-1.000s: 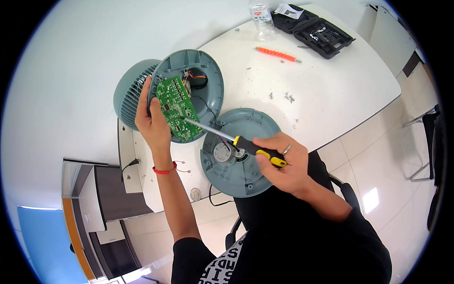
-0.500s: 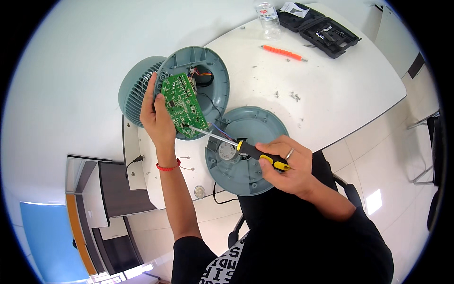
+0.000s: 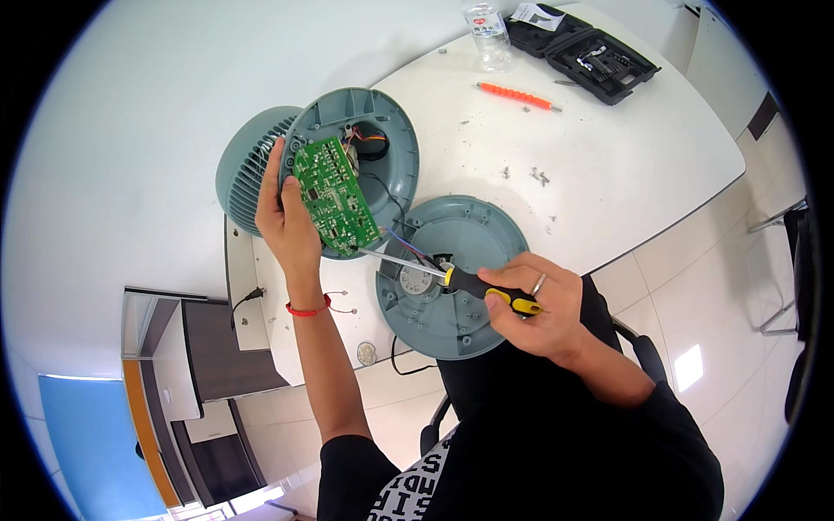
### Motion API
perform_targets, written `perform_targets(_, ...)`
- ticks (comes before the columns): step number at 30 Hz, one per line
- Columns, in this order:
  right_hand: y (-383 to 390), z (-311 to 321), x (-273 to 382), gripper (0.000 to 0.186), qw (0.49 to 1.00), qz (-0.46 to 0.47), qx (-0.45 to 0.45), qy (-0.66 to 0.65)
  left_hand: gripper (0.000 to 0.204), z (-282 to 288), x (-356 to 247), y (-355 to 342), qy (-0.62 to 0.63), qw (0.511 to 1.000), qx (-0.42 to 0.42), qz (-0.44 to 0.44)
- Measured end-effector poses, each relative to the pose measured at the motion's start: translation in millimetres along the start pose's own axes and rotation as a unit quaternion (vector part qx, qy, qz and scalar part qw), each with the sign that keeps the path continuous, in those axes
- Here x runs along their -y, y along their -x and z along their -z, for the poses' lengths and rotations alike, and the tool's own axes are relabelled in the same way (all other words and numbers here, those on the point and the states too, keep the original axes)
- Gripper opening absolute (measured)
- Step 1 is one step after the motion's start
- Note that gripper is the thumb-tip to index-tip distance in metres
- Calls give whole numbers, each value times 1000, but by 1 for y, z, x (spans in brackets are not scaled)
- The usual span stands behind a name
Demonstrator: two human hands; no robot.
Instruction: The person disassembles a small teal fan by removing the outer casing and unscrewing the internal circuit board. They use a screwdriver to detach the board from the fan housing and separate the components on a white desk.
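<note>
My left hand (image 3: 292, 227) grips the rim of an upright grey round housing (image 3: 391, 130) holding a green circuit board (image 3: 334, 195), with wires and a dark round part above it. A ribbed grey fan body (image 3: 248, 174) stands behind it. My right hand (image 3: 543, 313) holds a black and yellow screwdriver (image 3: 469, 283), its tip at the board's lower edge. Beneath the screwdriver lies a second grey round shell (image 3: 469, 330) with a metal motor (image 3: 415, 280) in it, and wires run between the two housings.
The white table (image 3: 634, 182) holds loose screws (image 3: 539, 176), an orange pen-like tool (image 3: 517, 96), a plastic bottle (image 3: 489, 43) and an open black tool case (image 3: 604, 69). A black plug (image 3: 252, 294) is at the left. A metal-legged chair (image 3: 790, 260) stands on the right.
The screwdriver in my right hand has moved down and slightly rightward, its tip now lower along the board. My left hand keeps its grip on the housing. The view has shifted slightly.
</note>
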State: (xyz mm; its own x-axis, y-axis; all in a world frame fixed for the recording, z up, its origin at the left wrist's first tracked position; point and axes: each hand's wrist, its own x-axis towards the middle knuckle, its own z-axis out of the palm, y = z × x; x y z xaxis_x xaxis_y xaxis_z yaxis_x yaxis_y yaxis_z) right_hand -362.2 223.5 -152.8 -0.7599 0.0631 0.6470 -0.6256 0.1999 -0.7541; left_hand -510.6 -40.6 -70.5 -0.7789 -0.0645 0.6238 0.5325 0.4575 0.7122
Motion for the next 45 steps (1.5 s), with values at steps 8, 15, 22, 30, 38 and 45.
perform_targets(8, -18, -19, -5, 28, 999, -26, -34, -9, 48, 1, 0, -1, -17, 1000, -1, 2)
perform_targets(15, -32, -21, -5, 29, 999, -42, -23, -4, 48, 1, -1, 0, -15, 1000, -3, 0)
perform_targets(22, -31, -18, -7, 30, 999, -24, -20, -7, 48, 1, 2, 0, -7, 1000, -3, 7)
perform_targets(30, -27, -18, -10, 29, 999, -17, -18, -21, 48, 0, 2, 0, -9, 1000, -8, -1)
perform_targets(38, -19, -18, -8, 28, 999, -27, -17, -27, 48, 0, 0, 1, -19, 1000, -7, 6)
perform_targets(45, -11, -16, -7, 28, 999, -35, -6, -24, 47, -1, -1, 3, -12, 1000, -13, 7)
